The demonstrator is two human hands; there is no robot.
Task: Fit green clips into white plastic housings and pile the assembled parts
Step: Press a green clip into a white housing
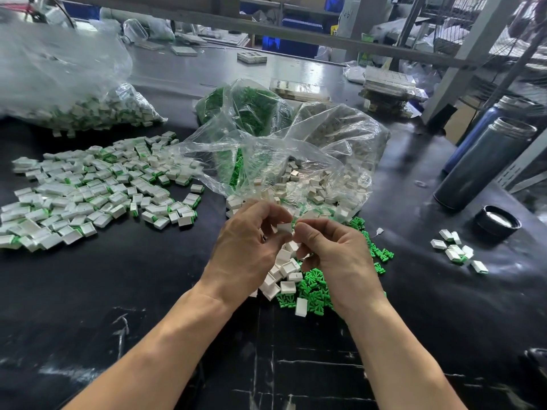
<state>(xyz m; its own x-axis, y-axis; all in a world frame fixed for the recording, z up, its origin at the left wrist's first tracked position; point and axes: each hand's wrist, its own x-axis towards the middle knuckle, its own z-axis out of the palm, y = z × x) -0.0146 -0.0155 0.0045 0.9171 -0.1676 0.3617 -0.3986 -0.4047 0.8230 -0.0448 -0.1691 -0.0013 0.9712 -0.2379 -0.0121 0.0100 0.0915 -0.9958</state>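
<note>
Holding one white housing [284, 227] above the tabletop [148, 291]: left hand [248, 250] pinching it, right hand [334, 253] pinching at its edge. Beneath: loose housings and green clips [313, 288], uncounted. Left edge: assembled pile [88, 190]. Farther: three clear bags [296, 149]. Right edge: two flasks [485, 164].

White housing [284, 227] pinched between the hands, loose bright green clips [313, 287] beneath the right hand [334, 253], a white-and-green pile [88, 190] far off the left hand [248, 250], all on a scuffed black table [148, 306].
</note>
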